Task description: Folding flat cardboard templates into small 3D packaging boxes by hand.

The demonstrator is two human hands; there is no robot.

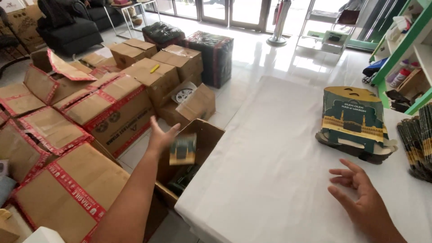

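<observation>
The left hand is spreading open beside a small green box that is hanging over the open carton. The right hand is spreading over the counter. The box might be missing the carton.

Left arm: stretched out toward eleven o'clock, forearm bare.
Left hand: open, fingers spread, palm turned right.
Right hand: at four o'clock, fingers loosely splayed, gripping nothing.
</observation>
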